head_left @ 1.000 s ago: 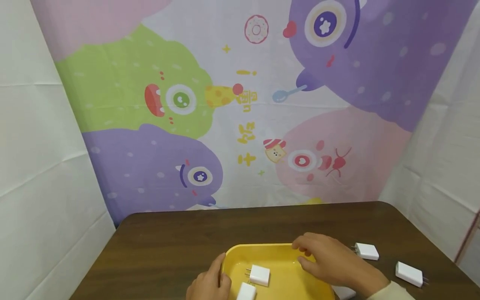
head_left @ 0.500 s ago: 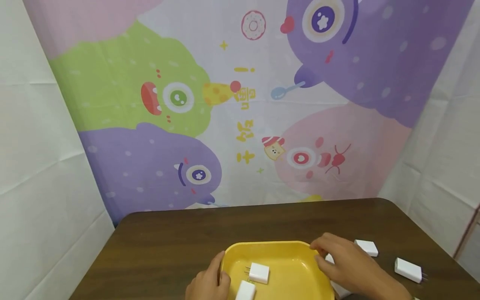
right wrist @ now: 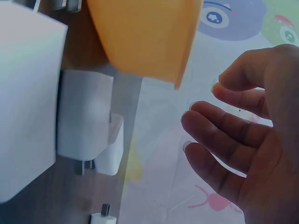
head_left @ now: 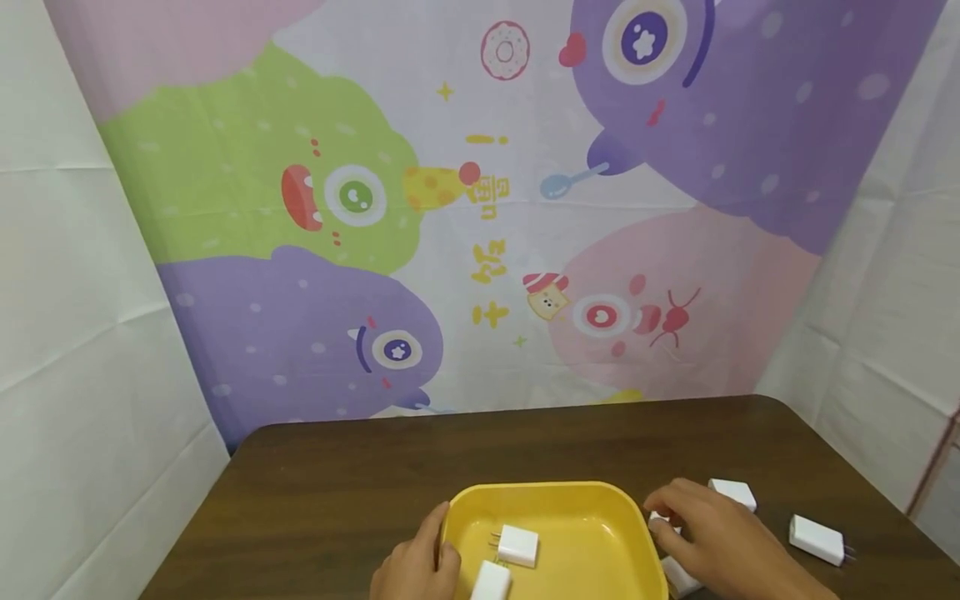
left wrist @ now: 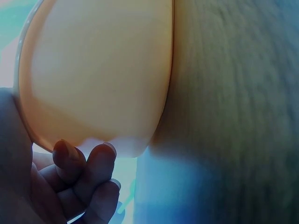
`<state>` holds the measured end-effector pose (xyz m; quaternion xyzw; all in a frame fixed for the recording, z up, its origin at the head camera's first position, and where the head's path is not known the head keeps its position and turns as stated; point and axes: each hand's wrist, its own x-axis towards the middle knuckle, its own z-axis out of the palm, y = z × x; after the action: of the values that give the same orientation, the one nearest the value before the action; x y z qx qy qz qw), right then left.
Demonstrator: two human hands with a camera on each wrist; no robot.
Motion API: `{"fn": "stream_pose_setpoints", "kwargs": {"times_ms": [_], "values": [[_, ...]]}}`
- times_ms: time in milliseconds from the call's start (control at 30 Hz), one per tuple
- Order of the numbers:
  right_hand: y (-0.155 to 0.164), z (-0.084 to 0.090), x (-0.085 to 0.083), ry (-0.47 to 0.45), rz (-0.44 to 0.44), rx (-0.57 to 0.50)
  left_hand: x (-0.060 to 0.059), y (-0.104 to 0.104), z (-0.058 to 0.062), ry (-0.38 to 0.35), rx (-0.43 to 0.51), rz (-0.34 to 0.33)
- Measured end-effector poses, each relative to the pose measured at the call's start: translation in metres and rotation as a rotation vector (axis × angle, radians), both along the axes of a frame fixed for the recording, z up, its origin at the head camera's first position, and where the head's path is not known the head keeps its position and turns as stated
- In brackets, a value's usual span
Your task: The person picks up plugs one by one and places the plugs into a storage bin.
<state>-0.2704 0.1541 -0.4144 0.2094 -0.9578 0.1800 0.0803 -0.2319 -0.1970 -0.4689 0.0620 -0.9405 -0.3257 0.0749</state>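
My left hand (head_left: 416,558) holds a yellow tray (head_left: 540,493) at its left rim, thumb and fingers on either side of the wall. Inside the tray lie two white charger plugs: one charger (head_left: 518,546) points its prongs left, and another charger (head_left: 492,582) sits nearer. Just outside the right rim hovers my right hand (head_left: 712,533), fingers loosely bent. In the right wrist view nothing is in that hand (right wrist: 233,121), and white chargers (right wrist: 86,112) stand apart from its fingertips. Below it in the head view, a charger (head_left: 678,577) is partly hidden.
On the brown table (head_left: 330,492), one charger (head_left: 733,494) lies behind my right hand and another charger (head_left: 816,540) farther right. A cartoon-printed cloth (head_left: 495,358) hangs behind the table, with white cloth (head_left: 90,333) at the sides.
My right hand has moved right, from over the tray's far rim to above the chargers beside it. The left hand and the chargers in the tray have stayed in place.
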Motion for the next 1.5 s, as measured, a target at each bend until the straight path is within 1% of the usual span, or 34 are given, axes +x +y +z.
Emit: {"fn": "stream_pose_setpoints", "kwargs": {"times_ms": [133,200,400,600,700,867,933,1100,1233,1367,1500], "values": [[0.010,-0.006,0.002,0.028,0.022,0.043,0.000,0.002,-0.001,-0.001,0.003,-0.003],[0.014,-0.008,0.002,0.004,0.006,0.071,0.000,0.002,-0.001,0.006,-0.002,0.000],[0.020,-0.013,0.000,-0.145,-0.109,0.128,-0.001,0.003,0.001,0.024,-0.021,0.006],[0.027,-0.020,-0.001,-0.228,-0.152,0.166,-0.002,0.002,0.001,-0.005,-0.018,0.010],[0.033,-0.025,-0.001,-0.225,-0.149,0.187,-0.002,0.002,0.000,-0.009,-0.021,0.015],[0.039,-0.033,-0.001,-0.243,-0.146,0.182,-0.001,0.002,0.000,-0.006,-0.021,0.017],[0.041,-0.036,-0.001,-0.249,-0.158,0.195,-0.001,0.001,-0.001,-0.001,-0.021,0.018],[0.047,-0.044,-0.002,-0.202,-0.141,0.255,0.000,0.001,-0.001,0.021,-0.024,0.025],[0.051,-0.050,-0.002,-0.241,-0.140,0.240,0.000,0.001,-0.001,0.033,-0.027,0.023],[0.056,-0.057,-0.001,-0.270,-0.146,0.245,0.000,0.001,-0.001,0.028,-0.022,0.018],[0.060,-0.062,0.002,-0.249,-0.155,0.272,0.001,0.001,0.000,0.031,-0.026,0.019]]}}
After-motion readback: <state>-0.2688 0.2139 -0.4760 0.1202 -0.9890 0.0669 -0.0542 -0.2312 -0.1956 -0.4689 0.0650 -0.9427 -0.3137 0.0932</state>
